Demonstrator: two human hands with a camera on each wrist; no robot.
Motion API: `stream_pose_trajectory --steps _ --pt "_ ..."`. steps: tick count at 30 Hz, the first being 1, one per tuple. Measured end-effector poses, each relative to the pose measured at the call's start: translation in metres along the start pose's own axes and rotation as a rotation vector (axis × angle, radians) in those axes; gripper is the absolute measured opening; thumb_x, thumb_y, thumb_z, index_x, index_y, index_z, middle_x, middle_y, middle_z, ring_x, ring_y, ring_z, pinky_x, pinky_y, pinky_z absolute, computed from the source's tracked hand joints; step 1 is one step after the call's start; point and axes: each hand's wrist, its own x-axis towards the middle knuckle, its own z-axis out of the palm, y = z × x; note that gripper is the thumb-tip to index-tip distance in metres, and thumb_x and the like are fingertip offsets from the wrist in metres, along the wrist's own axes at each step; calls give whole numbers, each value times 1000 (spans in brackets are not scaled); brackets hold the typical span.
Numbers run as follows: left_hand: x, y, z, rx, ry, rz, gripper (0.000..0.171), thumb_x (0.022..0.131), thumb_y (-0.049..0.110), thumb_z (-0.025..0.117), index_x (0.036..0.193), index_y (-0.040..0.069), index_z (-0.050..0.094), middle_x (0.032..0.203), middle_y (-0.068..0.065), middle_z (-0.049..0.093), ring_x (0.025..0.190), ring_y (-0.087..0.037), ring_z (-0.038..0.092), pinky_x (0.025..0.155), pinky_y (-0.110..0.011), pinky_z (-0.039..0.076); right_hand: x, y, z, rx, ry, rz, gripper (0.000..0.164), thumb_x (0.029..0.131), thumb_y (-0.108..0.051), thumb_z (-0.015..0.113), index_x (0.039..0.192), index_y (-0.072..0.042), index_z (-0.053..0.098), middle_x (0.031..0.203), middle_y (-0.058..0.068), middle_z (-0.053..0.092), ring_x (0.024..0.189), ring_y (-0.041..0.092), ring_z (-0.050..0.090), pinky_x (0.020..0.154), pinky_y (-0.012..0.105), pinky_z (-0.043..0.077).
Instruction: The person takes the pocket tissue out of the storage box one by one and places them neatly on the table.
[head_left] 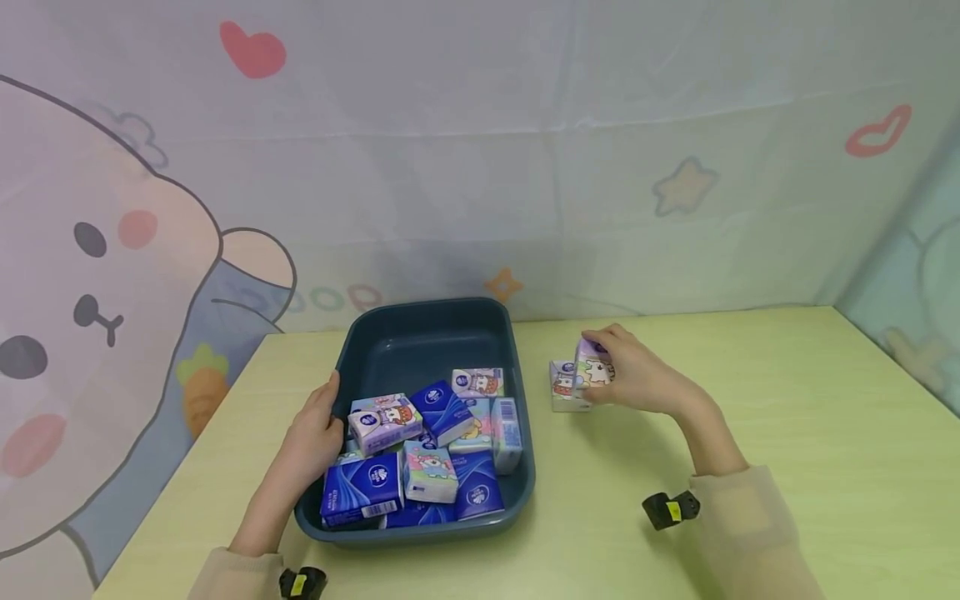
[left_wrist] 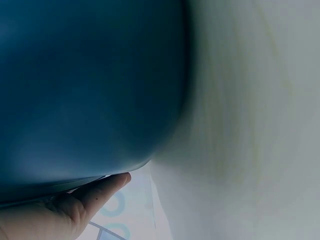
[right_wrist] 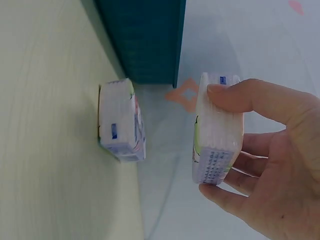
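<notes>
My right hand (head_left: 637,375) pinches a small pack of pocket tissues (right_wrist: 220,125), lilac with a cartoon print, between thumb and fingers. In the head view the held pack overlaps a similar tissue pack (head_left: 566,396) that lies on the table; the right wrist view shows a gap between the two. My left hand (head_left: 311,429) rests against the left side of a dark blue plastic bin (head_left: 525,467), its fingers extended along the outer wall just under the rim. Inside the bin lie several tissue packs, among them a deep blue one (head_left: 363,483) and a lilac one (head_left: 385,421).
The bin stands on a pale wood-grain table (head_left: 787,400), left of the middle, with its packs heaped towards the near end. Behind the table hangs a cloth backdrop (head_left: 450,167) printed with a bear, hearts and stars.
</notes>
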Motion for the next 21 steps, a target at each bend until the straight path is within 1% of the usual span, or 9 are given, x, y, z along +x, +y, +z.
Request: stream_pose_trajectory --steps 4,10,16,21 --pt "0 -1 1 -1 3 -5 60 92 3 34 146 2 8 149 -26 17 135 -46 21 105 -57 26 1 10 1 19 -10 17 79 71 -16 71 138 1 33 123 14 43 100 22 45 76 26 43" --pt "1 -1 1 -7 3 -11 60 92 3 34 146 3 8 150 -25 17 135 -46 20 105 -58 26 6 22 3 22 -16 8 79 67 -10 71 137 1 35 123 14 43 101 23 45 79 28 42" --pt "2 -3 2 -7 6 -3 60 92 3 33 146 4 8 150 -25 16 136 -45 20 106 -57 25 7 31 5 5 -28 4 78 66 -7 71 136 0 36 126 14 43 105 24 43 83 33 40" --pt "2 -3 2 0 11 0 60 92 3 33 146 3 8 150 -25 17 136 -45 20 106 -57 25 10 35 6 8 -38 -5 78 65 -5 69 136 2 36 128 17 42 108 27 42 86 38 40"
